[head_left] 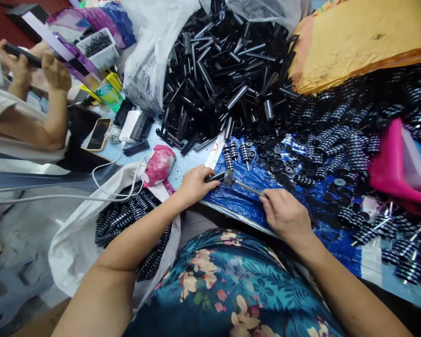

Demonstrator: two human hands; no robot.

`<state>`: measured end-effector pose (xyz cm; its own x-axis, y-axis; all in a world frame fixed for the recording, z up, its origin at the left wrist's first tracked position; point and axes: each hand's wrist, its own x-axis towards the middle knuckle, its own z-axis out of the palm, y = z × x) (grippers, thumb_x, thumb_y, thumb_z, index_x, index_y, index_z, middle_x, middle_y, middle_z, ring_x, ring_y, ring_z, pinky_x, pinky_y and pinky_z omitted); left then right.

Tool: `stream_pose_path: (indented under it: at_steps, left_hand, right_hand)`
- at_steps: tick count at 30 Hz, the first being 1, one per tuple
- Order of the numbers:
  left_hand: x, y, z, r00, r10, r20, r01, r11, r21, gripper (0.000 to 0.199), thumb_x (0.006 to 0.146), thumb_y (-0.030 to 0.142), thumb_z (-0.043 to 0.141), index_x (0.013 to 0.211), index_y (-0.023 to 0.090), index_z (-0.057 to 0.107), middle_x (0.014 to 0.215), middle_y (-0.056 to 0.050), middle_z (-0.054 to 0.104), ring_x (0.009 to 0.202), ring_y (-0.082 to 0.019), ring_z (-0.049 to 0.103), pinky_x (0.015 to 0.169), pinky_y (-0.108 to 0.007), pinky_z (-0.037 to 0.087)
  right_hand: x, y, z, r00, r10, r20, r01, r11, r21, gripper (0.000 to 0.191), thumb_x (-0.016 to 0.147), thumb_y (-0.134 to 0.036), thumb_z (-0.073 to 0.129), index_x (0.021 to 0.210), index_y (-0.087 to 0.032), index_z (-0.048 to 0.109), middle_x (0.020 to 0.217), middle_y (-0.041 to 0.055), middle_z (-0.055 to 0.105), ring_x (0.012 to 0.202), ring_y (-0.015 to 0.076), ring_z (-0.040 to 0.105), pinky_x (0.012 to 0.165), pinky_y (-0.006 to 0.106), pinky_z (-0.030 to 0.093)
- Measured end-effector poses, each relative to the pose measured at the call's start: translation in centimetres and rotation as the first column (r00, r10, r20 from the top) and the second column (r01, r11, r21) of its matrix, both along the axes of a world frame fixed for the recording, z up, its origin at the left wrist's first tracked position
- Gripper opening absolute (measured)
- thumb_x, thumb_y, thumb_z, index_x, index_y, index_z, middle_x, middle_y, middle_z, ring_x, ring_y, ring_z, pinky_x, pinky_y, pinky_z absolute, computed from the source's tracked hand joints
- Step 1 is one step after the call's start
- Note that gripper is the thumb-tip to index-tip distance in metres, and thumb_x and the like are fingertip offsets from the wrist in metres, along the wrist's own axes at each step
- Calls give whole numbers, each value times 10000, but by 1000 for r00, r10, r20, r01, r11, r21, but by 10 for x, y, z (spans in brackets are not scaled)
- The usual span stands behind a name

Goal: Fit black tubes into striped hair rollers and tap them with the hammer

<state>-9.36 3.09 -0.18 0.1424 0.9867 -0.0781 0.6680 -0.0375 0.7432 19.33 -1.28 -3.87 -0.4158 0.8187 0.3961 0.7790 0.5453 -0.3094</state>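
My left hand is closed around a short black tube near the front edge of the table. In my right hand is a thin metal rod, pinched between thumb and fingers. A round, blurred dark piece sits on the rod's far end, close to the tube's right end; whether they touch is hard to tell. Just beyond my hands, several ribbed black rollers lie on the blue plastic sheet, beside small black discs.
Black tubes are heaped at the back, beside a clear plastic bag. A pink bin stands right, under a yellow sack. A white sack hangs left, crossed by a cable. Another person's hands are far left.
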Motion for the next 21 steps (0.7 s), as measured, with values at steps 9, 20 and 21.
stream_pose_path:
  at_steps: [9,20,21]
  left_hand:
    - [-3,24,-10,990,-103,91,119,975,-188,243,643,315,846,686,194,639,561,54,498,541,-118,402,566,-267,235]
    - [4,39,0,986,-164,-43,153,969,-193,319,595,248,836,584,212,519,519,51,474,517,-123,369,550,-283,238]
    - [-3,35,6,986,-160,-47,150,975,-165,298,591,229,821,579,214,524,519,49,472,508,-121,366,540,-282,239]
  right_hand:
    - [-25,16,19,995,36,89,-34,999,-14,209,1014,-291,465,1029,-216,660,765,44,644,672,168,584,637,287,440]
    - [-37,-1,14,945,328,-2,-327,941,-83,207,979,-270,540,1086,-208,706,732,40,647,630,158,578,616,281,460]
    - [-32,-1,13,941,336,-32,-338,939,-68,215,976,-263,543,1113,-206,698,764,46,667,654,161,596,639,281,478]
